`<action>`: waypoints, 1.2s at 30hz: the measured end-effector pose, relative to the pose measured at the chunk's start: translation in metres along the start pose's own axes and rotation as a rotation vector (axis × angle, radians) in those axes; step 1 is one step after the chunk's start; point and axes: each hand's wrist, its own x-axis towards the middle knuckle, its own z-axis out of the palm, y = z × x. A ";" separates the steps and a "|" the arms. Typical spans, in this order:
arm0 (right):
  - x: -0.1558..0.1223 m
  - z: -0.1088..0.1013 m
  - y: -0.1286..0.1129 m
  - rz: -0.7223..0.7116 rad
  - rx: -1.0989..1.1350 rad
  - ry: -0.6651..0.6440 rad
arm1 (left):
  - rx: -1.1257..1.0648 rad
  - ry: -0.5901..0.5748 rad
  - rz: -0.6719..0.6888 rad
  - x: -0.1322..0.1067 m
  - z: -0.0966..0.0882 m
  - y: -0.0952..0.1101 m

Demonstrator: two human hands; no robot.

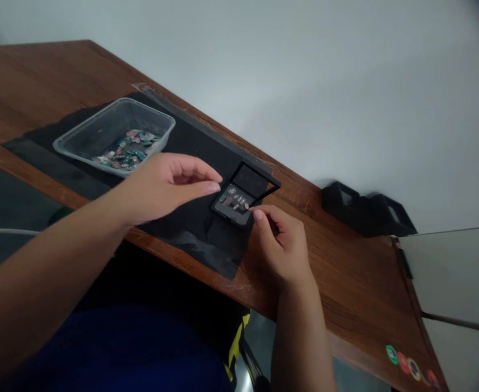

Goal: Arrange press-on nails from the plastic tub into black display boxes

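The right hand, at the case's five o'clock, is apparently positioning pieces, probably requiring fine alignment next. It and the left hand are pinching; cannot tell on what.

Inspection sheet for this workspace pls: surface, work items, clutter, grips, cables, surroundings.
Surface: wooden table, partly covered by black mat.
Work items: open black case with small pieces inside; clear tub of mixed-colour pieces.
Clutter: black bins by the wall; round stickers near the table's right end.
Grips: left grip above the mat, between tub and case; right grip at the case's edge. Holding anything: can't tell.
Cables: one white cord, far left.
Surroundings: pale wall behind the table.
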 end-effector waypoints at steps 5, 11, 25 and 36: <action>-0.002 0.001 -0.002 -0.040 0.035 -0.024 | -0.261 -0.140 -0.032 0.009 0.025 -0.020; -0.004 0.003 -0.004 -0.092 0.013 -0.012 | -0.351 -0.192 -0.044 0.014 0.039 -0.036; -0.006 0.005 -0.008 -0.164 0.040 -0.008 | -0.520 -0.379 -0.028 0.007 0.044 -0.040; -0.006 0.004 -0.010 -0.211 0.038 -0.004 | -0.541 -0.393 -0.065 0.004 0.043 -0.041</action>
